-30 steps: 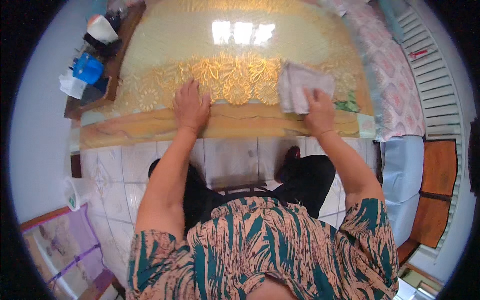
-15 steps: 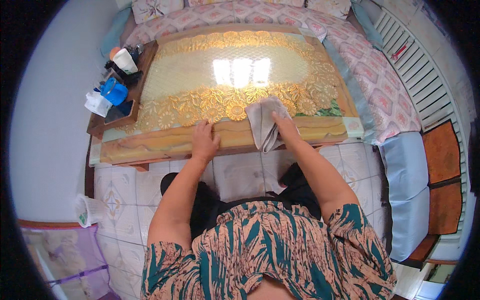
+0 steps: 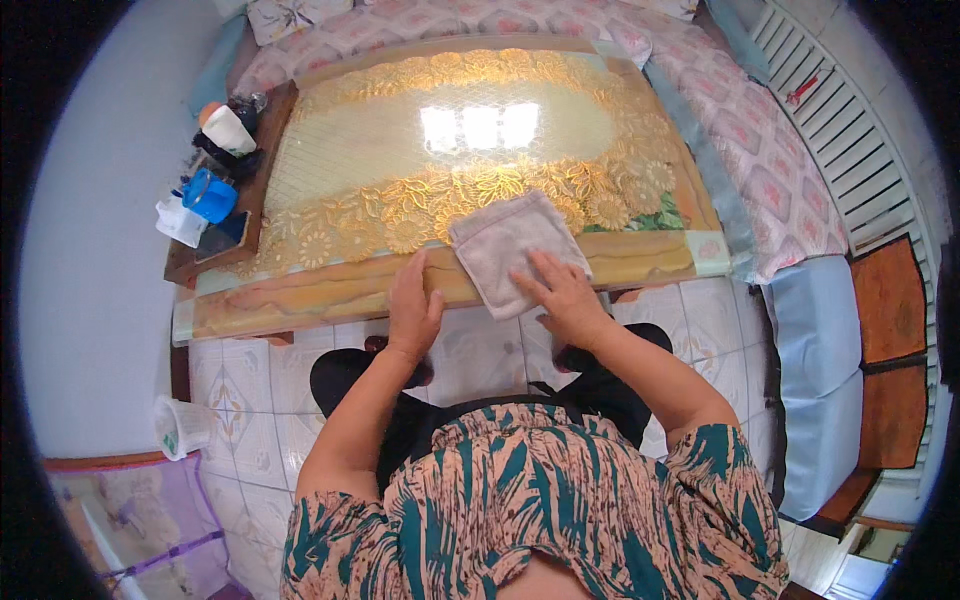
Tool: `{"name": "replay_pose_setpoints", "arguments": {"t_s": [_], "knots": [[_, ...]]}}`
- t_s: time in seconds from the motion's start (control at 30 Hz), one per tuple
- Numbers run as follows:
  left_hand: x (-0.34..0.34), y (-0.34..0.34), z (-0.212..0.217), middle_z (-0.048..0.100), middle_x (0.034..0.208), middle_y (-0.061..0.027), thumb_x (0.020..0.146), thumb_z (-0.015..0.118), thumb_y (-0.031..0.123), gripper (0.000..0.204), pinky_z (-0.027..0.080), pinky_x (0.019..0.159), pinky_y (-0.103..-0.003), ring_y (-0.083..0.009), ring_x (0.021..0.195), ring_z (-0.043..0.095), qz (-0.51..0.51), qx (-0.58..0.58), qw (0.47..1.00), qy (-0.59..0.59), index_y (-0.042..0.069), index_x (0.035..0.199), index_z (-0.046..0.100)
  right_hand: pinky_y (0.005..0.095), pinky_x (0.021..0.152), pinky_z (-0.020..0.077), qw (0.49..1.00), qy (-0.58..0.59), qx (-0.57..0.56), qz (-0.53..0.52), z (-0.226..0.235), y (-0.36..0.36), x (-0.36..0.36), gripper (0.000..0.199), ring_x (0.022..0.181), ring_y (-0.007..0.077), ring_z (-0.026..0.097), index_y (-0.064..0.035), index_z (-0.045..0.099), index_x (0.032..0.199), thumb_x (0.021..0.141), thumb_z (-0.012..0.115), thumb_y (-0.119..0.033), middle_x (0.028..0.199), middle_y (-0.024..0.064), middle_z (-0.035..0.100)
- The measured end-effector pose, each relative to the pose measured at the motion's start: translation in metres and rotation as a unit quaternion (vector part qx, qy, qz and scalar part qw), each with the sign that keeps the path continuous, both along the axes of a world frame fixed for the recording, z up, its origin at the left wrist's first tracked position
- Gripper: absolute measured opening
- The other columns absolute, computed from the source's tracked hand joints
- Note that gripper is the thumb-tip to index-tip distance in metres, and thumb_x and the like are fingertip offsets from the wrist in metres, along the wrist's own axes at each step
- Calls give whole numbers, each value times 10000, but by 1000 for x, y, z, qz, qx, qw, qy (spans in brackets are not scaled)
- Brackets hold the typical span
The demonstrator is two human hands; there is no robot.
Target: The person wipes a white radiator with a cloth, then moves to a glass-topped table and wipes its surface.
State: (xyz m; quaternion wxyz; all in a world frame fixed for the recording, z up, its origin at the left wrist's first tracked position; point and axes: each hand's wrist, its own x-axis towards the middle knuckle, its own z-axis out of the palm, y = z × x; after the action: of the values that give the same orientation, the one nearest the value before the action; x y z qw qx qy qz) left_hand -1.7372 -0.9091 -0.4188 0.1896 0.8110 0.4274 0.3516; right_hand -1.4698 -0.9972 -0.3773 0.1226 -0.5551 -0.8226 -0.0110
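A pale grey folded cloth (image 3: 510,235) lies spread flat over the near edge of the low table, its lower corner reaching past the edge. My right hand (image 3: 562,292) rests on the cloth's right part with fingers spread. To the left of the cloth, my left hand (image 3: 413,305) lies at the table's front edge, fingers stretched out and holding nothing. The table (image 3: 330,300) has a wood-patterned border and a gold floral lace cover under a clear, shiny top.
At the table's left end stands a wooden tray (image 3: 270,150) with a blue cup (image 3: 209,196), tissues (image 3: 181,219) and a white roll (image 3: 229,130). Patterned sofa seats (image 3: 740,150) border the far and right sides. A white basket (image 3: 182,427) stands on the tiled floor at left.
The cloth, bunched under my right hand before, now lies flat and further left. My right hand has come nearer to me, its fingers spreading. My left hand stays at the table edge.
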Motion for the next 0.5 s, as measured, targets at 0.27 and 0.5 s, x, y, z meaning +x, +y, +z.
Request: {"name": "replay_pose_setpoints", "arguments": {"t_s": [0.27,0.5], "knots": [[41,-39,41,387,1415,-143,647,722,79,843,282,1089,-459,-347,1330,333,-148,46,978,142,81,1411,365,446,992,360,998,42,24,-37,0,2,32,649,1295,316,424,-136,529,1287,674,743,-122,1386,135,456],[63,-35,27,452,1346,-140,671,739,96,734,376,1023,-413,-346,1246,433,-139,30,989,37,95,1336,429,446,962,386,996,85,20,-11,1,6,40,593,1263,302,456,-142,563,1231,673,763,-170,1320,103,508]]}}
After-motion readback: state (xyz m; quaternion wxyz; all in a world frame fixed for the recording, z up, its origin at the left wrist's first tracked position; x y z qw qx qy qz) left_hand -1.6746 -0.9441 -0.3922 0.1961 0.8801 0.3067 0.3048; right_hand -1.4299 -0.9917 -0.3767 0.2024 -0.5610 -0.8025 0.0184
